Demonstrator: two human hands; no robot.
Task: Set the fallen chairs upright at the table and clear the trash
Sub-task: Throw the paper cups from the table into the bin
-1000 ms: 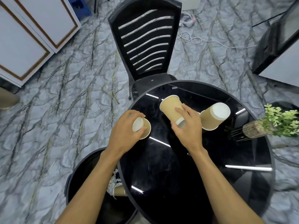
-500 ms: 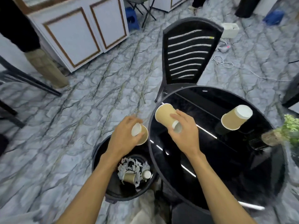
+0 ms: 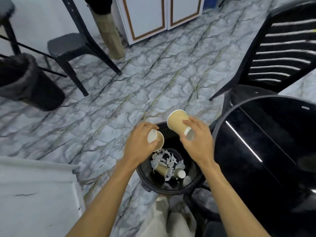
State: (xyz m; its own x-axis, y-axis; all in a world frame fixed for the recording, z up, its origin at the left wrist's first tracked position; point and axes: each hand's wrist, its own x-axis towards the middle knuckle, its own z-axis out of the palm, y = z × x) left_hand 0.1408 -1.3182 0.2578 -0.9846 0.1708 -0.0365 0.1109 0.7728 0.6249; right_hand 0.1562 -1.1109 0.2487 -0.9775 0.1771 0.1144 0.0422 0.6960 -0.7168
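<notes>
Two paper cups held above the open black bin point(image 3: 194, 184), centre of frame, slightly low. Left hand point(image 3: 141, 144) wraps a small brown cup point(image 3: 156, 138), fingers curled round its wall, white inside facing the camera. Right hand point(image 3: 198, 142) grips a taller brown cup point(image 3: 177, 123) near its white-rimmed mouth; fingers closed over its side, base tilted up and toward upper left. Both cups sit over the bin's far rim, near each other but not touching.

Inside the bin: torn white paper scraps point(image 3: 165, 157), one brown cup lying on its side point(image 3: 162, 169), another cup with a white end point(image 3: 179, 173) just right of it.

Right of the bin, touching or nearly so: round glossy black table point(image 3: 266, 151), filling the lower right, bright light streaks reflected on top. Black slat-backed chair point(image 3: 280, 53) stands upright at the table's far edge, upper right.

Marbled grey floor point(image 3: 119, 103) throughout. Upper left: dark stool point(image 3: 68, 43), black furry-edged object point(image 3: 25, 79), blurred. White cabinet point(image 3: 153, 16) with brown trim at top centre. Pale trouser legs at bottom centre.
</notes>
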